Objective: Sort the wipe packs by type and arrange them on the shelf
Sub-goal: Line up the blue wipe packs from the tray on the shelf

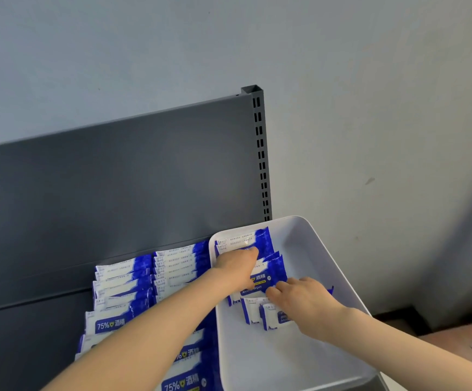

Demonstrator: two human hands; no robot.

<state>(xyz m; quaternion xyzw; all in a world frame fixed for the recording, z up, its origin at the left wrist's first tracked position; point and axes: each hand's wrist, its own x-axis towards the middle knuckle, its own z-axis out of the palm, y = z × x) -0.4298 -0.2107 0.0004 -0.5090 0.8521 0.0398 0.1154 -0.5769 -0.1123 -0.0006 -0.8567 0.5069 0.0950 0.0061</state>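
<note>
A white bin (308, 362) sits at the right end of the dark grey shelf (31, 328) and holds several blue and white wipe packs (265, 241), some upright, some leaning. My left hand (236, 268) reaches into the bin over its left rim, fingers curled round the upper packs. My right hand (304, 301) lies lower in the bin, fingertips pinching the edge of a blue alcohol wipe pack (268, 280). Two rows of the same blue and white packs (121, 294) stand on the shelf left of the bin; my left forearm hides part of them.
The shelf's grey back panel (116, 179) rises behind the packs, with a slotted upright post (260, 153) at its right edge. A pale wall (370, 108) lies behind and to the right. Bare shelf surface shows left of the pack rows.
</note>
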